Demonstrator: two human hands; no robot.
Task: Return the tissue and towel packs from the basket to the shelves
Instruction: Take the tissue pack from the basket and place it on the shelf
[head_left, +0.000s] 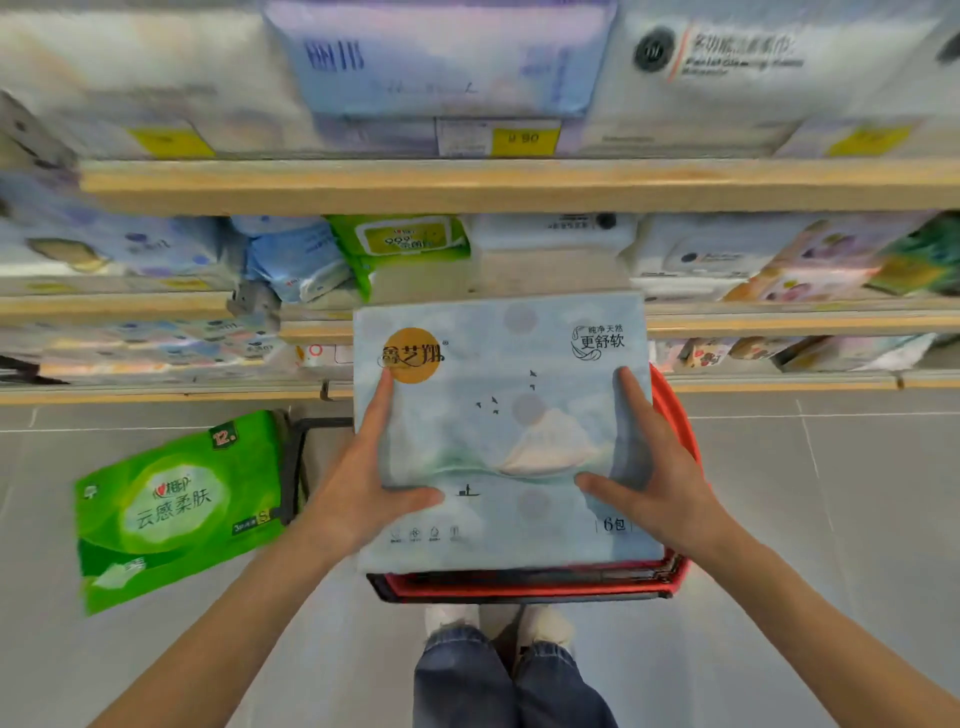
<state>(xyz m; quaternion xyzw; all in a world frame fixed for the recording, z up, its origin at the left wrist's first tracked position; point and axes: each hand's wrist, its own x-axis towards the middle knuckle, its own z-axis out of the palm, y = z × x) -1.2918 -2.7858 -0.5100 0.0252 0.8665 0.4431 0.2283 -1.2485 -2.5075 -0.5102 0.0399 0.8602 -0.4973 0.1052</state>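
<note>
A large pale-blue tissue pack (498, 431) with a gold round logo and a mountain picture is held flat above the red basket (670, 577), covering most of it. My left hand (371, 483) grips its left edge, thumb on top. My right hand (649, 467) grips its right edge the same way. A green tissue pack (176, 509) lies on the floor to the left of the basket. What is inside the basket is hidden under the blue pack.
Wooden-edged shelves (519, 184) full of tissue and wipe packs rise straight ahead, with yellow price tags (524, 137). A gap (550, 270) shows on the middle shelf just beyond the held pack. Grey tiled floor (831, 493) lies on both sides; my feet (498, 623) stand behind the basket.
</note>
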